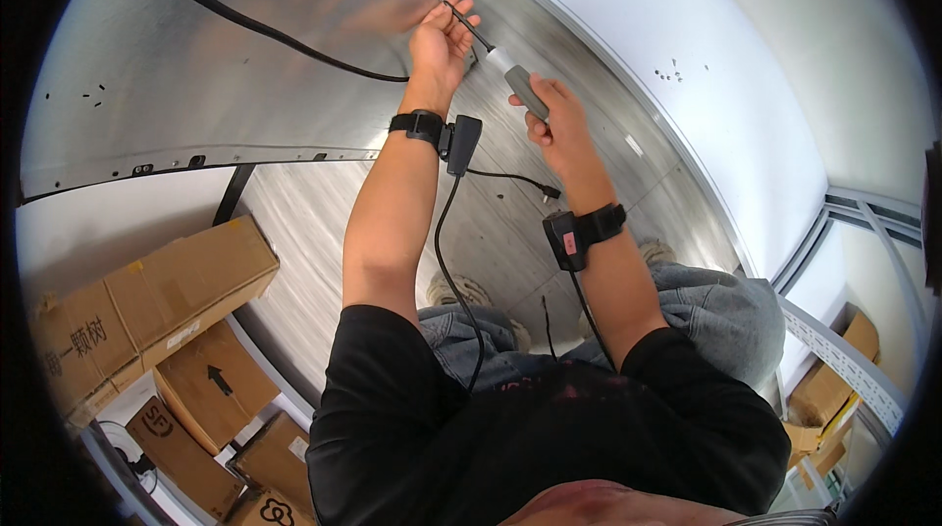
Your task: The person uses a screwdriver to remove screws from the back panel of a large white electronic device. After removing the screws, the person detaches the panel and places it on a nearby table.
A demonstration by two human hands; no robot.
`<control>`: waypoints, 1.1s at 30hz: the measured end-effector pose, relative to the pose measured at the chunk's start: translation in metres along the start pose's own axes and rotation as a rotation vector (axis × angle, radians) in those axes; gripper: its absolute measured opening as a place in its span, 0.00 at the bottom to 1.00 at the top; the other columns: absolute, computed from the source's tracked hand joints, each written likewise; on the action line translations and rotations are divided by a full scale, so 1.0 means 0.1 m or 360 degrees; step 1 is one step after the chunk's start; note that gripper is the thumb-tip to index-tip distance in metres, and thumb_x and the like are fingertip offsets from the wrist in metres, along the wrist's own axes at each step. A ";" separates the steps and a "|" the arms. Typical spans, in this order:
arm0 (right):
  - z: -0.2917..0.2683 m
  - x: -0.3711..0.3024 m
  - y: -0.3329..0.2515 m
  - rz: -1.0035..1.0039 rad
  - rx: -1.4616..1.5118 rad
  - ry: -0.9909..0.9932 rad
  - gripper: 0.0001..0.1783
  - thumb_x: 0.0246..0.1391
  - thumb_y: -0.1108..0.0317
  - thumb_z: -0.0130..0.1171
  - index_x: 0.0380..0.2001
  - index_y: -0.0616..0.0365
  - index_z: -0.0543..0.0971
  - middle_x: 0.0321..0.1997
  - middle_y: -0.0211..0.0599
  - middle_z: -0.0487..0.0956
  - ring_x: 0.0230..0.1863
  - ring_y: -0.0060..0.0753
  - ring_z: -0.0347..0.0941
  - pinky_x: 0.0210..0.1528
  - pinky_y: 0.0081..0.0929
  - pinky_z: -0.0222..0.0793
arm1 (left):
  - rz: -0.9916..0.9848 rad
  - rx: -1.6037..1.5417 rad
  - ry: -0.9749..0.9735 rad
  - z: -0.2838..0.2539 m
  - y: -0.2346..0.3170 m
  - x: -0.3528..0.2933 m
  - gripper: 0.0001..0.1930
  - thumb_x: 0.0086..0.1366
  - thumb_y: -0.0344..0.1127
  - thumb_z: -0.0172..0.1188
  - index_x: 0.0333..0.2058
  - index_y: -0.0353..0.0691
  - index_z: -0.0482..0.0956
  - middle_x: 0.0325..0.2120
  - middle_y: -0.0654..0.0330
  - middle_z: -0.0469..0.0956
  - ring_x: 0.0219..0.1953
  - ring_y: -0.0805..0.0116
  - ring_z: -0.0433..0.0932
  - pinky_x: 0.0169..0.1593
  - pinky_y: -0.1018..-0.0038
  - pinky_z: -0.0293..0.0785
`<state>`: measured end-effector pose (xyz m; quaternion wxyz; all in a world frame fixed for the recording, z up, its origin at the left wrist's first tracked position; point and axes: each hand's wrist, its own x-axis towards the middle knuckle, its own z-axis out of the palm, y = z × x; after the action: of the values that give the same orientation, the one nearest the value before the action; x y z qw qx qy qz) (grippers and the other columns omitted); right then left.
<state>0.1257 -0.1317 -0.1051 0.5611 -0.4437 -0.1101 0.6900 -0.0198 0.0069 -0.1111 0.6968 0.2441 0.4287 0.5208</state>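
My right hand (557,124) grips the grey handle of a screwdriver (523,84), which has a pale collar and a long thin dark shaft. That shaft slants up and left to my left hand (442,43), beside the right edge of a large metal panel (285,45). There, the left thumb and forefinger are pinched together at the shaft's tip, while the other fingers curl loosely. Whatever sits in that pinch is too small to make out. Each wrist wears a black strap with a boxy device and a cable.
A black cable (265,30) crosses the metal panel; a plug (549,191) lies on the wood-look floor (304,232). Several small screw-like bits (670,75) rest on a white surface at right. Cardboard boxes (186,281) are stacked lower left; others (824,389) stand lower right.
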 end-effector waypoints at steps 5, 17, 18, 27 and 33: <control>-0.02 0.03 -0.07 0.0054 0.0064 -0.0022 0.16 0.59 0.60 0.53 0.37 0.64 0.68 0.31 0.47 0.77 0.12 0.13 0.56 0.10 0.11 0.49 | 0.0008 0.0014 0.0006 0.00 0.01 0.00 0.13 0.69 0.34 0.41 0.47 0.37 0.70 0.41 0.57 0.78 0.34 0.68 0.79 0.31 0.79 0.74; -0.02 0.05 -0.07 0.0123 0.0238 -0.0107 0.15 0.61 0.61 0.47 0.37 0.65 0.69 0.32 0.47 0.76 0.15 0.15 0.59 0.11 0.12 0.51 | 0.0015 0.0068 0.0007 -0.01 0.03 -0.03 0.13 0.69 0.35 0.42 0.46 0.37 0.70 0.40 0.56 0.78 0.34 0.67 0.79 0.32 0.78 0.76; 0.00 0.05 -0.08 0.0066 0.0143 -0.0058 0.14 0.61 0.61 0.47 0.37 0.64 0.69 0.32 0.47 0.76 0.15 0.16 0.60 0.12 0.12 0.52 | 0.0009 0.0099 0.0026 -0.01 0.03 -0.03 0.12 0.69 0.35 0.43 0.46 0.37 0.70 0.40 0.56 0.78 0.34 0.68 0.79 0.31 0.78 0.76; 0.04 0.06 0.05 -0.0496 -0.0451 0.0150 0.10 0.52 0.69 0.59 0.36 0.60 0.72 0.27 0.35 0.76 0.19 0.19 0.64 0.21 0.18 0.61 | 0.0011 0.0232 0.0170 0.04 0.05 -0.08 0.09 0.65 0.36 0.53 0.41 0.38 0.74 0.33 0.59 0.78 0.27 0.72 0.77 0.27 0.80 0.76; 0.02 0.11 0.19 -0.1137 -0.1179 0.0297 0.15 0.47 0.72 0.64 0.39 0.60 0.73 0.33 0.35 0.74 0.23 0.22 0.65 0.27 0.21 0.65 | 0.0017 0.0269 0.0317 0.07 0.05 -0.04 0.07 0.62 0.34 0.59 0.36 0.38 0.76 0.27 0.62 0.77 0.23 0.75 0.75 0.25 0.82 0.74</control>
<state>0.1111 -0.1277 -0.1219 0.5743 -0.6070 -0.4408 0.3279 -0.0165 0.0054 -0.1020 0.6249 0.2514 0.5368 0.5081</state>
